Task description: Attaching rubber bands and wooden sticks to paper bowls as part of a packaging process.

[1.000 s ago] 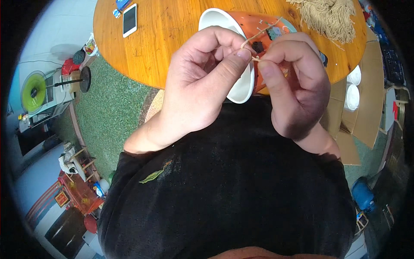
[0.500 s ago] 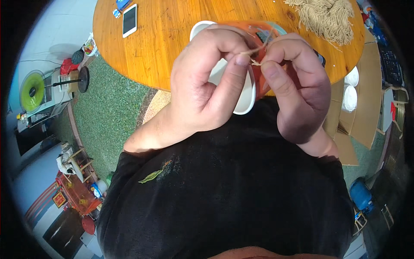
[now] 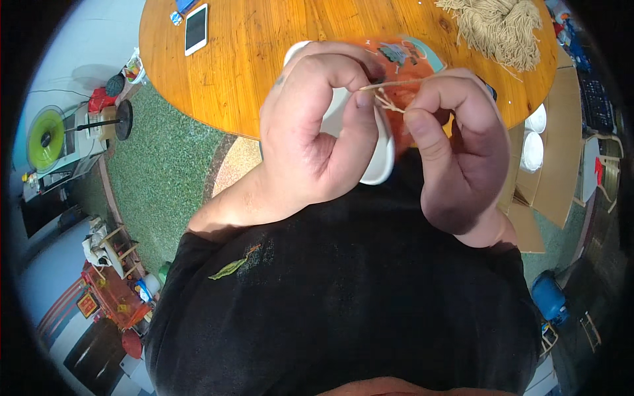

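String (image 3: 401,83), beige, runs between left hand (image 3: 310,129) and right hand (image 3: 462,135), both pinching it before a white-rimmed orange container (image 3: 384,158), step judged as strand handling, the next move calling for steady fingertip control.

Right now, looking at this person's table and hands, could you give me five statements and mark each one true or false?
1. The left hand and the right hand both pinch tan string. True.
2. The heap of yarn is blue. False: it is tan.
3. The white phone lies on the wooden table. True.
4. The phone lies to the right of the heap of yarn. False: it lies to the left.
5. The fan is green. True.
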Available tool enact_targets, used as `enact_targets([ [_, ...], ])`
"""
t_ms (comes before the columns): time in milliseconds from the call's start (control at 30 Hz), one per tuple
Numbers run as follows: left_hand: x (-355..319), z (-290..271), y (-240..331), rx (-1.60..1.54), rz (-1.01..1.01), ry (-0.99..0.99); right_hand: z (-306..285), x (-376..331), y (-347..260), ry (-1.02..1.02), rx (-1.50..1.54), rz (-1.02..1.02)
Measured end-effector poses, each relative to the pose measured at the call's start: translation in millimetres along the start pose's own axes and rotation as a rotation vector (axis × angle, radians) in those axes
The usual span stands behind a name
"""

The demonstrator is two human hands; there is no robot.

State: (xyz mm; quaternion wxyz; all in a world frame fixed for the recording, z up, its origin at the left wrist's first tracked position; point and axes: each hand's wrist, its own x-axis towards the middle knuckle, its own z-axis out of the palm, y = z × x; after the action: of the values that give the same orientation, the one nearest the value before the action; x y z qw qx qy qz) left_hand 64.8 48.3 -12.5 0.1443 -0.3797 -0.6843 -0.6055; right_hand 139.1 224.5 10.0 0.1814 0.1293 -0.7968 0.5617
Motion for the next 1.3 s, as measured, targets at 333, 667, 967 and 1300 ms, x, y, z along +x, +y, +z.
enact_targets([
  [333,-0.8,0.4,-1.1,0.127,0.101,0.023,2.1,-5.5,-5.1,0.056,0.183,0.155],
  [667,-6.0,-14.1,12.8,0.14,-0.03,-0.16,0.8,-12.0,-3.1,0.029,0.446,0.238],
  [967,-3.5,-14.0,17.0,0.146,-0.076,-0.126,-2.5,-11.9,-1.5,0.022,0.401,0.173],
  [1300,11.4,-28.7,34.9,-0.116,-0.151,-0.094,-6.3,11.5,-8.4,-0.054,0.566,0.257],
])
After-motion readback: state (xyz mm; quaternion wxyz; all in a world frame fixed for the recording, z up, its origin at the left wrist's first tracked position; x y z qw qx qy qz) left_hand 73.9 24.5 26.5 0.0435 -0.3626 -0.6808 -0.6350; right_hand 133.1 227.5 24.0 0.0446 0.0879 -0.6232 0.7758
